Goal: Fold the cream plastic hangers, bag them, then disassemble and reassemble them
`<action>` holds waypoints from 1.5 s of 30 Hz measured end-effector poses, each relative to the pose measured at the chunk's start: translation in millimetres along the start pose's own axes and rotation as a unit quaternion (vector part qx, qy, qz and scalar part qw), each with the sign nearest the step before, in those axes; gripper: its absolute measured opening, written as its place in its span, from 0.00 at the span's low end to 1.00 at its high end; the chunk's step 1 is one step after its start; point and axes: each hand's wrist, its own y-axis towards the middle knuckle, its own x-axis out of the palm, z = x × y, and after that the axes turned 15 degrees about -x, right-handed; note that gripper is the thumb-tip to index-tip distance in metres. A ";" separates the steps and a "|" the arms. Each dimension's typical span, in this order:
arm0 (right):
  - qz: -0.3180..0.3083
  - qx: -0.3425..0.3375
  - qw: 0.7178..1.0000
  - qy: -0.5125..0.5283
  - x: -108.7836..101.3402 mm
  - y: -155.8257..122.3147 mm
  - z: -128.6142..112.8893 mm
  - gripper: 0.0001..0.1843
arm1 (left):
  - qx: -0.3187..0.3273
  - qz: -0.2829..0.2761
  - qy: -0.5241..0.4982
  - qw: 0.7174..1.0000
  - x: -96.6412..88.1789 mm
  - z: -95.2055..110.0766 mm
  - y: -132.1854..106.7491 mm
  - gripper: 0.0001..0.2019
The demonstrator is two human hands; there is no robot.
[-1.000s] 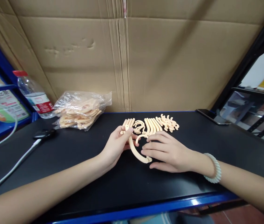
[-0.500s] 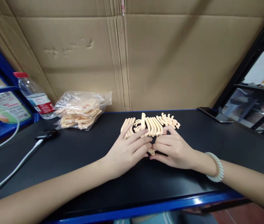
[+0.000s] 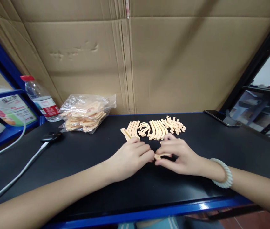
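My left hand (image 3: pixel 131 157) and my right hand (image 3: pixel 179 156) meet fingertip to fingertip at the middle of the black table (image 3: pixel 77 165). Both are curled around a small beige plastic piece (image 3: pixel 161 156) that shows between them, mostly in the right fingers. Just beyond the hands lies a row of beige curved plastic pieces (image 3: pixel 154 128), laid side by side. One straight beige piece (image 3: pixel 126 133) sits at the left end of that row. My right wrist wears a pale beaded bracelet (image 3: pixel 225 174).
A clear bag of more beige pieces (image 3: pixel 86 113) lies at the back left, beside a water bottle (image 3: pixel 41 97). A white cable (image 3: pixel 18 167) and a black plug (image 3: pixel 51 136) run across the left. A phone (image 3: pixel 222 118) rests at the back right. Cardboard (image 3: pixel 135 57) walls the rear.
The long curved piece held a second ago is out of my hands. Both hands drew together and back toward me, pinching a small piece; a straight piece now lies at the row's left end.
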 end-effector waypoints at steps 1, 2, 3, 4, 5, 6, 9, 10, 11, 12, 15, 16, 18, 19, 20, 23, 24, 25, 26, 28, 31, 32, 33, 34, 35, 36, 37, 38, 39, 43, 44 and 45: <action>0.016 0.022 1.000 0.015 -1.7 1.3 0.0 0.11 | 0.003 0.000 -0.006 1.000 -2.6 -2.3 0.8 0.17; 0.029 0.038 0.999 0.021 -3.6 2.5 0.6 0.12 | 0.004 -0.004 -0.015 1.000 -5.5 -5.6 1.9 0.16; 0.041 0.048 0.998 0.020 -5.4 3.5 1.6 0.12 | 0.001 -0.010 -0.026 1.000 -8.6 -10.1 3.2 0.16; 0.051 0.052 0.997 0.014 -7.0 4.2 3.1 0.12 | -0.004 -0.017 -0.035 0.999 -11.9 -15.9 4.6 0.14; 0.059 0.053 0.997 0.008 -8.2 4.6 4.8 0.12 | -0.013 -0.020 -0.038 0.999 -15.1 -22.8 6.0 0.13; 0.065 0.055 0.996 0.004 -9.1 4.8 6.7 0.12 | -0.025 -0.020 -0.031 0.999 -18.3 -30.8 7.1 0.11; 0.086 0.062 0.994 0.007 -8.8 4.0 11.6 0.10 | -0.084 -0.058 0.027 0.994 -26.6 -56.6 8.2 0.09; 0.089 0.064 0.994 0.008 -8.0 3.5 12.8 0.09 | -0.099 -0.079 0.042 0.991 -28.8 -64.4 7.7 0.09; 0.090 0.066 0.994 0.010 -7.0 3.1 13.8 0.08 | -0.110 -0.100 0.048 0.988 -30.5 -71.1 6.8 0.08; 0.089 0.068 0.994 0.010 -6.0 2.7 14.7 0.08 | -0.112 -0.116 0.043 0.986 -31.7 -76.4 5.7 0.08; 0.086 0.070 0.994 0.005 -4.0 1.9 17.6 0.07 | -0.112 -0.145 -0.009 0.983 -33.3 -83.7 2.2 0.06; 0.085 0.070 0.994 0.003 -3.8 1.8 18.9 0.06 | -0.113 -0.151 -0.028 0.982 -33.4 -84.0 1.2 0.07; 0.082 0.067 0.994 -0.006 -3.8 1.9 22.3 0.06 | -0.117 -0.152 -0.052 0.980 -33.5 -83.5 -0.4 0.09; 0.078 0.064 0.995 -0.013 -4.0 2.2 24.4 0.06 | -0.119 -0.149 -0.057 0.980 -33.6 -83.2 -0.9 0.09; 0.071 0.060 0.995 -0.021 -4.2 2.8 26.8 0.06 | -0.125 -0.147 -0.058 0.980 -33.7 -83.1 -1.4 0.08; 0.050 0.045 0.996 -0.050 -4.2 7.8 34.7 0.06 | -0.153 -0.153 -0.043 0.975 -33.7 -84.0 -2.3 0.08; 0.042 0.044 0.997 -0.057 -3.9 11.0 37.5 0.06 | -0.161 -0.160 -0.038 0.973 -33.4 -84.3 -2.4 0.08; 0.032 0.046 0.997 -0.061 -3.2 14.9 40.4 0.06 | -0.164 -0.165 -0.034 0.972 -33.0 -84.5 -2.4 0.07; 0.019 0.050 0.997 -0.061 -2.1 19.5 43.4 0.06 | -0.163 -0.170 -0.031 0.971 -32.5 -84.3 -2.3 0.07; -0.014 0.057 0.997 -0.058 1.7 29.6 50.1 0.06 | -0.157 -0.178 -0.026 0.971 -31.5 -82.9 -1.7 0.04; -0.065 0.061 0.994 -0.064 11.3 42.3 61.7 0.06 | -0.155 -0.180 -0.011 0.971 -30.0 -77.7 -0.9 0.04; -0.077 0.063 0.993 -0.068 14.8 44.9 65.2 0.06 | -0.159 -0.176 -0.003 0.971 -29.1 -75.1 -1.0 0.04; -0.088 0.065 0.992 -0.070 18.1 46.5 68.0 0.06 | -0.166 -0.168 0.006 0.972 -27.7 -71.9 -1.4 0.05; -0.096 0.067 0.991 -0.070 20.9 47.3 69.9 0.06 | -0.174 -0.157 0.016 0.972 -25.8 -68.3 -2.1 0.07; -0.101 0.068 0.990 -0.070 23.2 47.6 70.8 0.07 | -0.184 -0.145 0.026 0.972 -23.1 -64.3 -3.0 0.09; -0.105 0.067 0.990 -0.070 24.9 47.5 70.8 0.07 | -0.194 -0.133 0.035 0.971 -19.8 -60.0 -3.9 0.12; -0.110 0.066 0.989 -0.072 26.1 47.2 70.2 0.07 | -0.203 -0.125 0.044 0.970 -16.0 -55.5 -4.7 0.14; -0.114 0.065 0.989 -0.074 27.0 46.9 69.4 0.07 | -0.209 -0.120 0.052 0.969 -11.7 -51.2 -5.3 0.16; -0.118 0.063 0.988 -0.077 27.9 46.8 68.8 0.07 | -0.215 -0.116 0.064 0.968 -7.4 -47.4 -5.6 0.16; -0.126 0.062 0.986 -0.089 32.5 47.3 75.8 0.06 | -0.221 -0.093 0.117 0.964 7.5 -40.0 -4.4 0.15; -0.125 0.064 0.986 -0.091 33.6 47.3 80.6 0.06 | -0.220 -0.088 0.121 0.964 10.0 -40.5 -3.8 0.14; -0.122 0.067 0.986 -0.094 34.2 47.1 86.1 0.05 | -0.221 -0.084 0.123 0.964 12.0 -41.8 -3.4 0.13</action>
